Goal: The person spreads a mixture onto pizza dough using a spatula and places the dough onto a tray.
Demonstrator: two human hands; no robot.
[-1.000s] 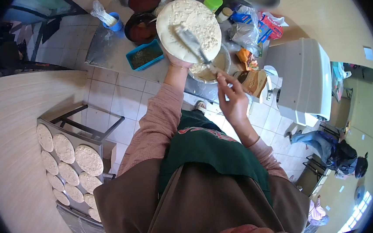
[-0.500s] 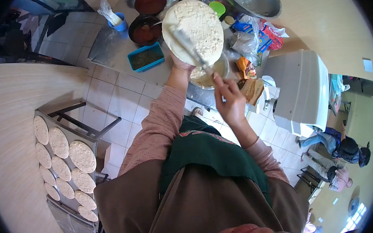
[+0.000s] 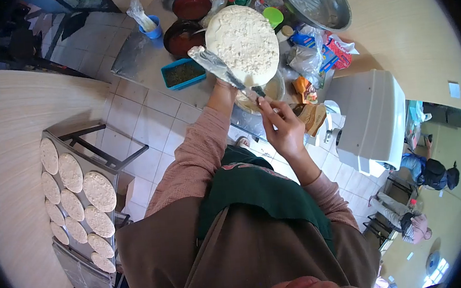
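Note:
My left hand (image 3: 227, 84) is mostly hidden beneath a round flatbread (image 3: 243, 43), which it holds up over the counter. A lumpy pale spread covers the bread's upper face. In my right hand (image 3: 284, 128) is the handle of a spatula (image 3: 214, 64). Its long flat blade slants across the lower left edge of the bread, with pale spread stuck on the blade and its tip. Whether the blade touches the bread I cannot tell. Below the bread, a bowl (image 3: 277, 89) of similar pale mixture is partly covered.
On the counter (image 3: 137, 59) are a blue tub of dried herbs (image 3: 182, 73), a dark bowl of red sauce (image 3: 181, 39) and a large metal bowl (image 3: 317, 2). A white machine (image 3: 369, 119) stands at right. Several topped rounds (image 3: 100, 191) lie on a table at left. People are at far right.
The spatula has moved left off the middle of the bread to its lower left edge, its blade now angled outward. My left hand still holds the bread up.

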